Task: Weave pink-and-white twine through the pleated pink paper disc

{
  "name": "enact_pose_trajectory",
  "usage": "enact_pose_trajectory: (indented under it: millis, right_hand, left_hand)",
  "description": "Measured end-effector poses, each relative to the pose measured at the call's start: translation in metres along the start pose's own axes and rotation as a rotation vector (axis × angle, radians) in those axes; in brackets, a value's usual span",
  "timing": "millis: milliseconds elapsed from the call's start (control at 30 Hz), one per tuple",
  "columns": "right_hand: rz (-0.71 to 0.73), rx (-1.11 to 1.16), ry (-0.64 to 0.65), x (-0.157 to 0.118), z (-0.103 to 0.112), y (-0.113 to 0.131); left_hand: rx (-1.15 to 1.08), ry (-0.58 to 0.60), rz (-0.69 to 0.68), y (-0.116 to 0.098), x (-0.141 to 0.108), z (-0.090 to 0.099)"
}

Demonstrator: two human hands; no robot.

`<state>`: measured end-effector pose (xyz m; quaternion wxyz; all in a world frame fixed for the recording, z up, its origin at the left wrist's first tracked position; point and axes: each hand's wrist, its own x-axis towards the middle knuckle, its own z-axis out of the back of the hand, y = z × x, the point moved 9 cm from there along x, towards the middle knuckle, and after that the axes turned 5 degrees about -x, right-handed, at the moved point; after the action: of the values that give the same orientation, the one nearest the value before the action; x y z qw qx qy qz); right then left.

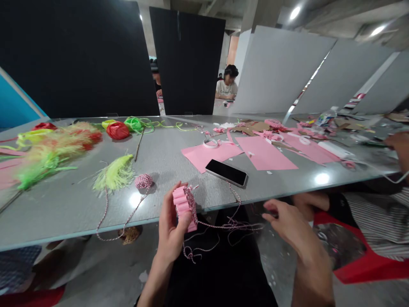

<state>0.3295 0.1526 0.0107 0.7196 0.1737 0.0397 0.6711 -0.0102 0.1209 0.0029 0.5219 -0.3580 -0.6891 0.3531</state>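
My left hand (172, 232) grips a pink ridged paper piece (182, 203) with red-and-white string wound along its side. From it a twisted string (214, 226) runs right toward my right hand (284, 219), over the lap. The thumb and fingers of my right hand are curled near the string's end; whether they pinch it is too small to tell. A ball of the same string (143, 182) sits on the grey table (166, 149), its strand hanging over the front edge. Behind my hands lies a black phone (226, 172).
Pink sheets (266, 152), a tape roll (210, 143) and paper scraps lie mid-table and right. Yellow fringe (116, 172), a stick (139, 146) and red cord (117, 130) are left. A person's arm (399, 145) reaches in at right. Upright panels (188, 64) line the back.
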Motion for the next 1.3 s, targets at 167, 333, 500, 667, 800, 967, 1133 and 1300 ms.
enact_pose_trajectory:
  millis: [167, 333, 500, 667, 800, 967, 1133, 1300]
  right_hand:
    - [0.48, 0.594, 0.216, -0.035, -0.008, 0.147]
    - [0.515, 0.781, 0.193, -0.044, -0.013, 0.194]
    - [0.39, 0.518, 0.286, -0.027, -0.024, 0.141]
    - [-0.113, -0.117, 0.252, -0.008, -0.017, 0.029]
    - [0.231, 0.244, 0.207, -0.018, -0.016, 0.093]
    - [0.536, 0.578, 0.14, -0.045, -0.015, 0.189]
    - [0.516, 0.598, 0.231, -0.036, -0.017, 0.166]
    - [0.328, 0.531, 0.245, -0.013, -0.01, 0.11]
  left_hand:
    - [0.029, 0.018, 0.012, -0.002, 0.0, -0.003]
    - [0.052, -0.006, 0.001, -0.006, 0.0, -0.002]
    - [0.021, 0.01, 0.01, -0.001, -0.001, -0.003]
    - [0.01, 0.002, 0.018, 0.002, 0.0, -0.002]
    - [0.039, 0.02, 0.008, 0.0, 0.001, -0.004]
    - [0.042, 0.005, 0.005, -0.002, -0.001, -0.002]
    - [0.026, 0.003, 0.016, 0.0, -0.001, 0.0]
    - [0.008, 0.017, 0.022, 0.003, -0.001, -0.003]
